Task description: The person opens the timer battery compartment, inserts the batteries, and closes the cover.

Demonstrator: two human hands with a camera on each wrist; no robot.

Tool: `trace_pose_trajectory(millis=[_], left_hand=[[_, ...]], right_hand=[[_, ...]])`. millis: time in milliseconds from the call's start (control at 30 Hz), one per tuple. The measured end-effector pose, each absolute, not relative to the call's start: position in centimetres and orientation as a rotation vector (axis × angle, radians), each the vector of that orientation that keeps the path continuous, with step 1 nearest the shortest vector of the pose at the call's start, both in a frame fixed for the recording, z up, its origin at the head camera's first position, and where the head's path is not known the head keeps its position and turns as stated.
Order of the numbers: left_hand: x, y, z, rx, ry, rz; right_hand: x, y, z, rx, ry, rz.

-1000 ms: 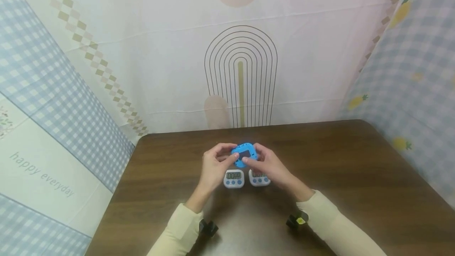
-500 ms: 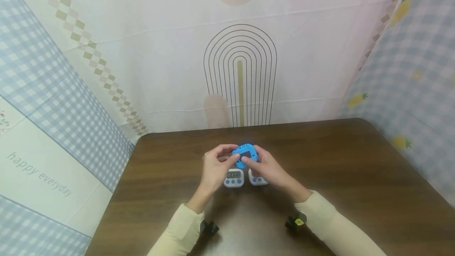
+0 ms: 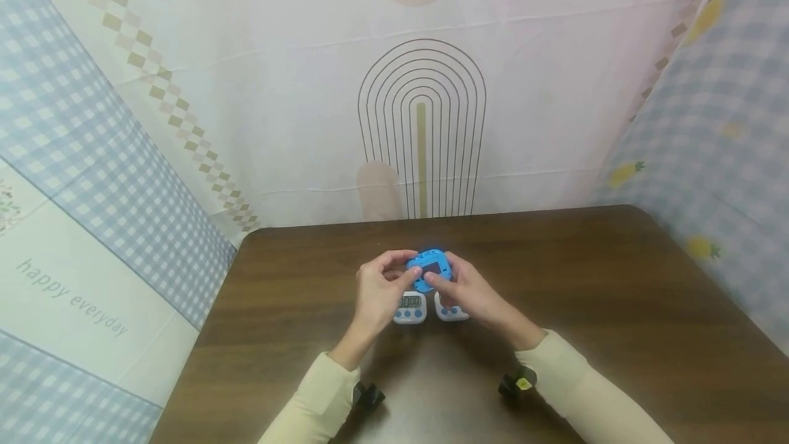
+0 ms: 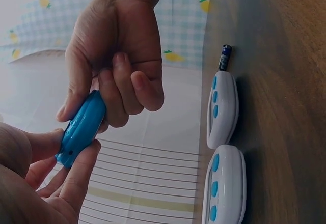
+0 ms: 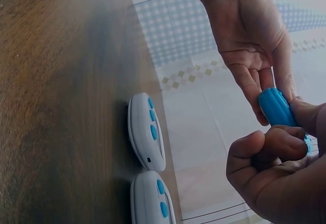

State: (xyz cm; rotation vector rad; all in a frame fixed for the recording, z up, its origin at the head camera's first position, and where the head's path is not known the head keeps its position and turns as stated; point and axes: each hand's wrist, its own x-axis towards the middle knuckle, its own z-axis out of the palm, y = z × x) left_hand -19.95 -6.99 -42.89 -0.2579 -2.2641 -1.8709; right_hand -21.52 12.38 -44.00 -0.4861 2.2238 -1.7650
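Table: two timers, apparently a battery

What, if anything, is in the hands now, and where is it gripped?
A blue timer-like device: the left hand pinches its left edge, the right hand its right edge, thumbs on its face.

Left timer and right timer sit side by side on the table, battery right of the latter. Casing between left hand and right hand, above table.
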Motion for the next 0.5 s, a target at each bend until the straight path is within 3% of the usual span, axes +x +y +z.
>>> trace_pose_trajectory(millis=[500], left_hand=[[-19.76,-6.64,-43.03,-0.238,-2.253,-1.842]], right_hand=[[-21.76,12.93,-44.51,-0.479,2.195,-1.745]])
